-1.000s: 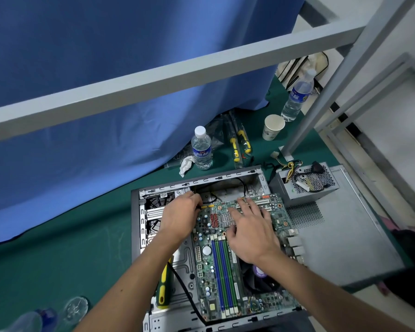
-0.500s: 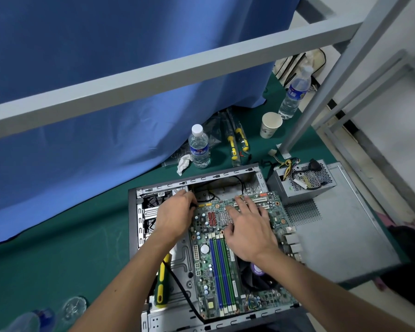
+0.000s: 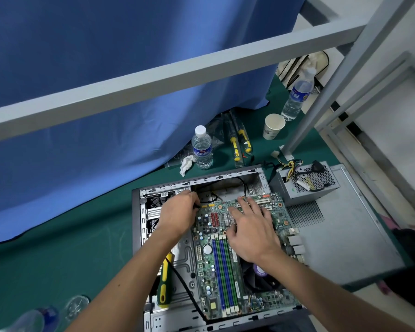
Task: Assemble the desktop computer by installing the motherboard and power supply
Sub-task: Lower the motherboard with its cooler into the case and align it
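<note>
The open grey computer case lies flat on the green mat. The green motherboard sits inside it, with blue and green memory slots running toward me. My left hand is at the board's far left corner, fingers curled down and pinching a thin black cable. My right hand rests flat on the far part of the board with its fingers spread. The grey power supply stands outside the case to the right, its wire bundle loose on top.
A yellow-green screwdriver lies inside the case by my left forearm. The case's side panel lies at the right. Behind the case stand a water bottle, more screwdrivers, a paper cup and a second bottle. A grey frame bar crosses overhead.
Both hands stay at the far end of the board. My left fingers have shifted slightly along the corner, and the view has drifted a little.
</note>
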Available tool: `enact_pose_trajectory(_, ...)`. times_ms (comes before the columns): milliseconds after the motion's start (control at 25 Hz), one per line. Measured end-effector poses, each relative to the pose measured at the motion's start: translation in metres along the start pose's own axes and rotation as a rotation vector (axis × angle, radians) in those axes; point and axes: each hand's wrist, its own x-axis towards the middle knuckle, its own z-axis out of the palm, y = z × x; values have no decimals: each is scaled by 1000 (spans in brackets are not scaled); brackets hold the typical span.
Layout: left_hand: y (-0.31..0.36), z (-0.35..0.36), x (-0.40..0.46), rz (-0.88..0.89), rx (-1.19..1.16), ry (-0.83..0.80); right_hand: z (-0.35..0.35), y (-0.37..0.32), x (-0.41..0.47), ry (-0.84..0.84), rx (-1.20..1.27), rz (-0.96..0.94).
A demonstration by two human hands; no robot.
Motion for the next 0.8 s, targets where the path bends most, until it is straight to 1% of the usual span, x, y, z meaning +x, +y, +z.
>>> enact_pose_trajectory(120,0,-1,2,-17,5,-23,0,0,1,0,3,-2)
enact_pose_trajectory(320,-3,-9,14,-50,-47,-141,0,0,0,1,9,3)
enact_pose_trajectory(440,2,-8,15,14,62,-131,1,1,0,0,5,2)
enact_pose_trajectory(520,4,-3,12,27,79,-100,0,1,0,2,7,4)
enact_pose_trajectory(560,3,-1,11,14,59,-91,0,1,0,3,8,5)
enact_pose_trajectory(680,-4,1,9,-80,-106,-98,0,1,0,1,10,4)
enact_pose_trajectory(800,-6,-1,8,-94,-163,-106,0,1,0,-1,2,-2)
